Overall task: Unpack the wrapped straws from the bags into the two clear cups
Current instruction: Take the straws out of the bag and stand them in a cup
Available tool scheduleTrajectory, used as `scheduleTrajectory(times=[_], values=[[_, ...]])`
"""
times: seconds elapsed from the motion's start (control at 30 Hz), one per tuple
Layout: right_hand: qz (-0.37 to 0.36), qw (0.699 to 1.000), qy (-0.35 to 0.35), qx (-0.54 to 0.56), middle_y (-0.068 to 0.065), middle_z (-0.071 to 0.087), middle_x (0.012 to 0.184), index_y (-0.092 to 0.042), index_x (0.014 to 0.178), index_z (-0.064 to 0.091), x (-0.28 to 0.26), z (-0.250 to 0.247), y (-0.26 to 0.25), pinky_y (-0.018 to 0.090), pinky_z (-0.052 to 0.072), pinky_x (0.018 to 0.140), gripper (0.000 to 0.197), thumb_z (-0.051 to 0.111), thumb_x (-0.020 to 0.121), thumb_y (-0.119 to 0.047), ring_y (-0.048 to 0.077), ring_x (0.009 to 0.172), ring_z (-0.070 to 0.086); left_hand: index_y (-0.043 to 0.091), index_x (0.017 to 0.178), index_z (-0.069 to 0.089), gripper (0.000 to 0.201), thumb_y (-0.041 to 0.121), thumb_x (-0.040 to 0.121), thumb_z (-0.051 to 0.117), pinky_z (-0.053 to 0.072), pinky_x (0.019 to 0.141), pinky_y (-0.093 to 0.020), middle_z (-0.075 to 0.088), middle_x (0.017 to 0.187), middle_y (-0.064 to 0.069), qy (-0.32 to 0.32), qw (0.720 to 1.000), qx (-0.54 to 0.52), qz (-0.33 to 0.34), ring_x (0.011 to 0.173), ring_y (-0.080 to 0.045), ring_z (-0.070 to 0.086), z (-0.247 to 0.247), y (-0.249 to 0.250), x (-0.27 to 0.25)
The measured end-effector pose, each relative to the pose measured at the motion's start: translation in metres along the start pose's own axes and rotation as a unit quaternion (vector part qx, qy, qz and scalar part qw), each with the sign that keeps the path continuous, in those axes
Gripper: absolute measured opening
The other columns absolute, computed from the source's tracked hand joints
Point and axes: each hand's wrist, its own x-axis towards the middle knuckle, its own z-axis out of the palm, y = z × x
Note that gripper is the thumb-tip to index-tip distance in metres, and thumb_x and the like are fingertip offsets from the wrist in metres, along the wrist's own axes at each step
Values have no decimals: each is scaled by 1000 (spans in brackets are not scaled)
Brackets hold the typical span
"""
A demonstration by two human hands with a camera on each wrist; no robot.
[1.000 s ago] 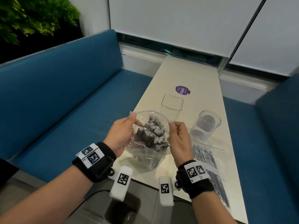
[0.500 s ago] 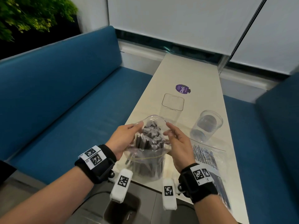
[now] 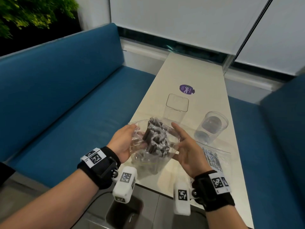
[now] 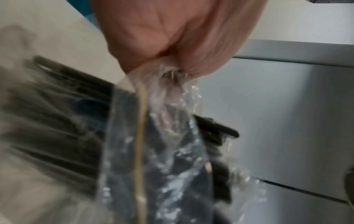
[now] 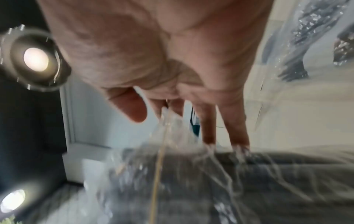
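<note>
A clear plastic bag (image 3: 140,156) full of dark wrapped straws (image 3: 155,138) is held upright over the near end of the white table (image 3: 189,68). The straw tops stick out of its open mouth. My left hand (image 3: 123,142) grips bunched plastic on the bag's left side, fingers curled (image 4: 172,37). My right hand (image 3: 184,146) lies against the right side with straight fingers (image 5: 235,128) touching the plastic. A square clear cup (image 3: 176,109) stands just beyond the bag. A round clear cup (image 3: 212,126) stands to its right. Both look empty.
A second bag of wrapped straws (image 3: 212,159) lies flat on the table beside my right wrist. A purple round sticker (image 3: 187,89) marks the tabletop beyond the cups. Blue benches (image 3: 66,96) flank the narrow table on both sides.
Both hands slid from pinching the bag's rim down to its sides. The plastic is pushed down and the straw tops now stand out of the mouth. The right hand let go of the rim.
</note>
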Motion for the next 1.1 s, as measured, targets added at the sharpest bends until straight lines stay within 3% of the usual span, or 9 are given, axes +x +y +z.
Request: scheduleTrajectory(times=[0.2, 0.37, 0.5, 0.6, 0.7, 0.8, 0.9, 1.03, 1.1], values=[[-21, 968, -16, -249, -11, 54, 152, -47, 153, 39, -1, -15, 19, 47, 56, 104, 91, 78, 79, -12, 21, 122, 69, 31, 131, 38, 36, 5, 107, 44, 64, 69, -43, 58, 110, -10, -6, 997, 26, 74, 70, -20, 67, 1, -10, 0], [-53, 962, 29, -267, -9, 56, 141, -35, 156, 39, 4, -19, 29, 31, 63, 87, 75, 51, 98, 12, 11, 106, 76, 20, 104, 68, 36, -1, 107, 39, 58, 92, -49, 60, 126, -9, -77, 988, 60, 119, 96, -26, 67, -4, -13, 1], [-58, 957, 54, -281, -8, 56, 143, -40, 153, 43, 4, -19, 28, 31, 63, 83, 76, 39, 100, 14, 11, 110, 74, 14, 125, 70, 29, 19, 100, 56, 61, 92, -36, 63, 141, -6, -119, 982, 122, 80, 117, -23, 64, -20, -10, 9], [-46, 963, 47, -261, -6, 57, 150, -47, 143, 50, -2, -24, 37, 46, 60, 98, 79, 48, 87, 8, 13, 122, 69, 25, 154, 43, 98, 62, 71, 80, 45, 113, -35, 48, 156, 9, -188, 913, 348, 103, 138, -11, 51, -40, -16, 16], [-12, 972, -48, -230, -26, 44, 154, -46, 154, 36, -12, -30, 44, 40, 49, 112, 92, 74, 75, -15, 0, 135, 55, 33, 163, 15, 141, 63, 49, 93, 35, 116, -23, 33, 158, 19, -250, 825, 491, 127, 142, -3, 41, -48, -27, 16], [12, 930, -122, -346, -36, 36, 150, -51, 160, 9, -13, -25, 51, 29, 40, 115, 139, 101, 58, -33, -3, 141, 41, 40, 160, 19, 130, 60, 55, 93, 37, 117, -30, 41, 155, 18, -239, 808, 516, 156, 138, -3, 44, -47, -40, 21], [-35, 917, -74, -390, -21, 48, 145, -37, 159, 17, -4, -9, 56, 5, 43, 99, 131, 102, 60, -25, -20, 123, 49, 46, 154, 28, 103, 62, 69, 85, 45, 109, -31, 49, 151, 15, -198, 815, 517, 173, 130, -6, 51, -40, -45, 25], [-87, 927, 59, -361, -16, 63, 133, -42, 148, 36, 1, -5, 56, 37, 53, 104, 105, 98, 64, -38, 7, 119, 62, 77, 130, 24, 84, 53, 74, 81, 39, 93, -2, 50, 144, 11, -217, 834, 474, 181, 122, 5, 51, -37, -35, 20], [-105, 926, 71, -356, -11, 65, 134, -39, 147, 39, 0, -9, 59, 42, 55, 104, 104, 100, 62, -36, 12, 121, 65, 86, 125, 17, 101, 47, 67, 90, 34, 97, -1, 46, 148, 12, -228, 827, 473, 199, 124, 9, 47, -41, -34, 21]])
